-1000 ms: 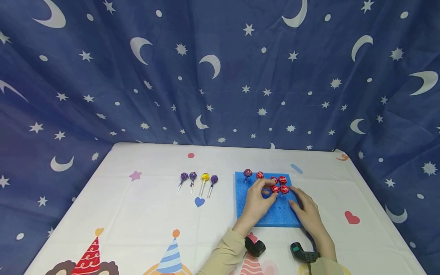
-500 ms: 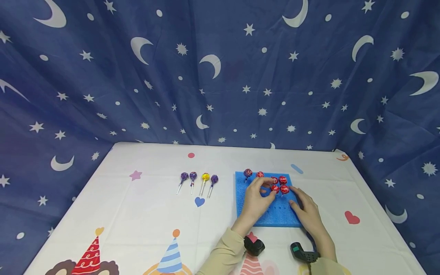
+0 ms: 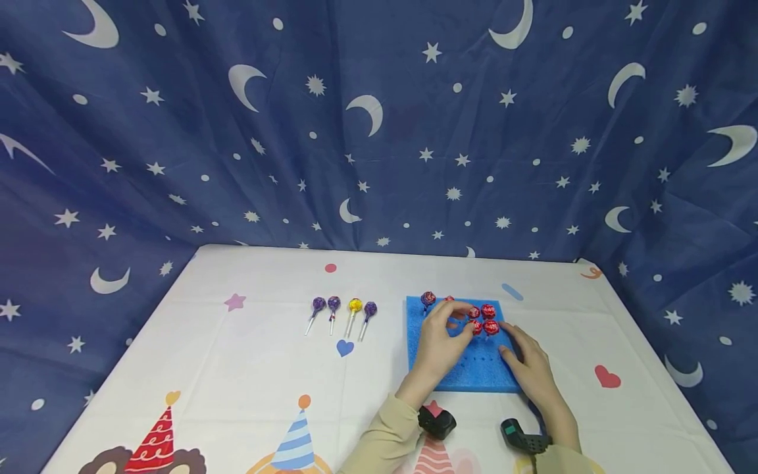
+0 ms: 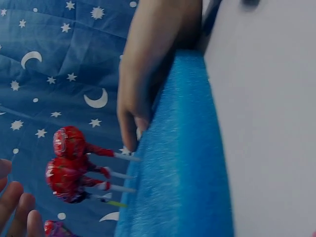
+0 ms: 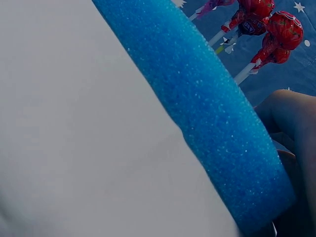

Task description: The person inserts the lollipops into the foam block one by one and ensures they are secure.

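A blue foam block (image 3: pixel 474 368) lies on the table right of centre, and several red lollipops (image 3: pixel 489 318) stand in it. My left hand (image 3: pixel 447 315) reaches over the block's back half; its thumb and fingers curl round a red lollipop (image 3: pixel 448 299) next to a standing purple lollipop (image 3: pixel 427 299). My right hand (image 3: pixel 514 342) lies flat on the block's right side, fingers straight, beside the red cluster. The left wrist view shows the foam edge (image 4: pixel 182 163), red lollipops (image 4: pixel 66 160) and the right hand's fingers (image 4: pixel 131 123). The right wrist view shows the foam (image 5: pixel 207 103) and lollipop heads (image 5: pixel 281 32).
Three purple lollipops and a yellow lollipop (image 3: pixel 354 305) lie in a row on the white printed tablecloth (image 3: pixel 237 368), left of the block. A dark blue star-and-moon curtain (image 3: pixel 379 131) closes the back and sides. Black wrist cameras (image 3: pixel 437 421) sit near the front edge.
My left hand's fingers have crept a little farther back over the block and now cover most of the red lollipop in the back row. The right hand has stayed put.
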### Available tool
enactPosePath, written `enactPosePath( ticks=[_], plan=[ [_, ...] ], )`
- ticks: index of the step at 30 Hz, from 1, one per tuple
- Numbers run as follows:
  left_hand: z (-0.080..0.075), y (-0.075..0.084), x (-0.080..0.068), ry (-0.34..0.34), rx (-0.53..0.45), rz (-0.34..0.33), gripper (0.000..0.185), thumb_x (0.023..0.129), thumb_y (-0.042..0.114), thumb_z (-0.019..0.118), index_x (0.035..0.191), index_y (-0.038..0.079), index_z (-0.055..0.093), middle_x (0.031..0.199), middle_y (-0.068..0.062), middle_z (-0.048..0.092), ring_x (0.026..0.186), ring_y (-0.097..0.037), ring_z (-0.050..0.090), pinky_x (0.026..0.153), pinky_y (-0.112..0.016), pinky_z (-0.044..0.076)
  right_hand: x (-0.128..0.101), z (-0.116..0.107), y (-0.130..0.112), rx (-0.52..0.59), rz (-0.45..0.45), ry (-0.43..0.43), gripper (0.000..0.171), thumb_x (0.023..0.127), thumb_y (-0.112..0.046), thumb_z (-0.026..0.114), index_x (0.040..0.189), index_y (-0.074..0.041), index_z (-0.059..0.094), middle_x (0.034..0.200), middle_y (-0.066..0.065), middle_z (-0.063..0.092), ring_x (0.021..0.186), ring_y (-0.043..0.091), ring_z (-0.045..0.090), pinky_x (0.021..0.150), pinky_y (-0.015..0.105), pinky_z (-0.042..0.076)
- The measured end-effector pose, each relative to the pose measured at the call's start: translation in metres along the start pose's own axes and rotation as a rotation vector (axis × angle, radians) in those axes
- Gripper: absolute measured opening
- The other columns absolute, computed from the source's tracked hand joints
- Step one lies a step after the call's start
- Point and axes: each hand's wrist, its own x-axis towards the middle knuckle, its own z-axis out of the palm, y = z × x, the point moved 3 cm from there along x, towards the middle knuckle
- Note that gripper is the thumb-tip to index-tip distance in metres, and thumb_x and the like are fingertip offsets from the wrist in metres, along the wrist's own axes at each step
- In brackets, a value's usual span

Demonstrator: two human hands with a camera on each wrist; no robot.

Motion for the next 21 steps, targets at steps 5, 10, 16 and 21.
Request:
enactPosePath(
  ticks=[5,10,16,21],
  plan=[
    [-0.008,0.004,0.002,0.032,-0.004,0.053,0.024,0.087,0.008,0.067,0.111,0.007,0.065,0.107,-0.006,0.065,0.096,-0.018,0.063,0.079,-0.024,0.054,-0.001,-0.001,-0.001,0.009,-0.002,-0.006,0.053,0.098,-0.026,0.05,0.147,-0.013,0.037,0.154,0.025,0.029,0.142,0.049,0.019,0.107,0.075,0.01],
    [-0.019,0.004,0.005,0.062,-0.005,0.071,0.025,0.086,0.006,0.067,0.111,0.007,0.064,0.106,-0.007,0.065,0.095,-0.018,0.063,0.079,-0.026,0.055,-0.001,-0.002,-0.001,0.005,-0.001,-0.005,0.052,0.098,-0.026,0.049,0.147,-0.013,0.037,0.154,0.025,0.029,0.142,0.049,0.019,0.107,0.075,0.01],
    [-0.033,0.0,0.007,0.109,0.01,0.019,0.025,0.086,0.007,0.068,0.112,0.008,0.065,0.107,-0.006,0.065,0.096,-0.019,0.063,0.08,-0.026,0.053,-0.001,-0.001,-0.001,0.005,0.01,-0.016,0.053,0.098,-0.027,0.049,0.147,-0.013,0.036,0.154,0.025,0.027,0.142,0.049,0.018,0.107,0.075,0.011],
    [-0.041,-0.005,0.009,0.142,0.011,0.008,0.026,0.086,0.007,0.068,0.111,0.008,0.065,0.108,-0.005,0.065,0.097,-0.021,0.064,0.08,-0.032,0.055,-0.001,0.0,-0.001,0.01,0.017,-0.029,0.053,0.098,-0.028,0.048,0.148,-0.013,0.035,0.155,0.025,0.026,0.143,0.049,0.017,0.107,0.076,0.009]
  ],
)
